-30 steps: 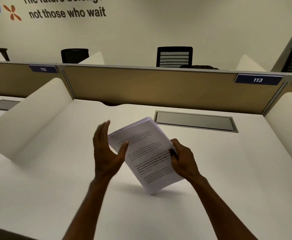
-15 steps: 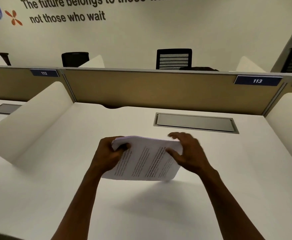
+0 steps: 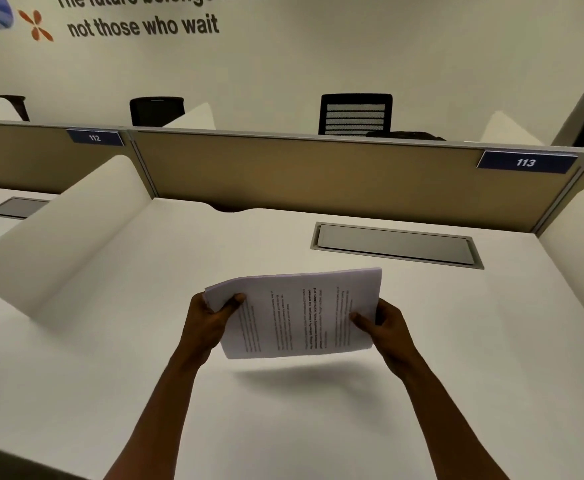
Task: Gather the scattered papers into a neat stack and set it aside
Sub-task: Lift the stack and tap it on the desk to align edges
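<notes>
A stack of printed white papers [image 3: 297,315] is held in the air above the white desk [image 3: 283,427], turned sideways so the text lines run vertically. My left hand [image 3: 211,315] grips its left short edge, thumb on top. My right hand [image 3: 380,323] grips the lower right corner, thumb on the top sheet. The sheets look squared together, with a shadow on the desk beneath them. No loose sheets show elsewhere on the desk.
A grey cable hatch [image 3: 396,244] is set into the desk behind the stack. White curved dividers stand at left [image 3: 62,233] and right [image 3: 581,244]. A tan partition [image 3: 318,174] labelled 113 closes the back, with black chairs beyond.
The stack went from tilted and held mainly by my right hand to level and sideways, with my left hand closing on its left edge and my right hand shifting to the right corner.
</notes>
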Demonstrator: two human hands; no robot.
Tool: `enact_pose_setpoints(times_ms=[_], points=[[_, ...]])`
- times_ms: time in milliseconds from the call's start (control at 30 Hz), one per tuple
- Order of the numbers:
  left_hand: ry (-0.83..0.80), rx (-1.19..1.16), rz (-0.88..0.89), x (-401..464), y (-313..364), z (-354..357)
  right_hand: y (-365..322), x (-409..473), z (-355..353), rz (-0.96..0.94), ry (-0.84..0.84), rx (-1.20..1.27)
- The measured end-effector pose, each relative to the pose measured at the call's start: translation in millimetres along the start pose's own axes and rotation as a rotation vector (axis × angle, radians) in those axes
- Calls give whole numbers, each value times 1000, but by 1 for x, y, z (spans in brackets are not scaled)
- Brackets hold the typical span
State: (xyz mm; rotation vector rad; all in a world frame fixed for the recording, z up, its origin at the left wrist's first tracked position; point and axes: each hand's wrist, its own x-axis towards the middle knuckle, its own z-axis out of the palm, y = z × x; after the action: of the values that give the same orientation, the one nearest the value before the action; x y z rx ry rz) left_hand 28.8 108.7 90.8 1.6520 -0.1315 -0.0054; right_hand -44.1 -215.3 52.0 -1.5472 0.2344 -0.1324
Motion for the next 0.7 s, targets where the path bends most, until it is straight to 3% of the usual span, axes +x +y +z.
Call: enact_pose_setpoints(times_ms=[300,700], points=[[-32,-44,-122,-6,-41,6,38,-5,8,42,55,-9],[-33,-70,-129,-12,-58,8,49,-6,9,66,75,73]])
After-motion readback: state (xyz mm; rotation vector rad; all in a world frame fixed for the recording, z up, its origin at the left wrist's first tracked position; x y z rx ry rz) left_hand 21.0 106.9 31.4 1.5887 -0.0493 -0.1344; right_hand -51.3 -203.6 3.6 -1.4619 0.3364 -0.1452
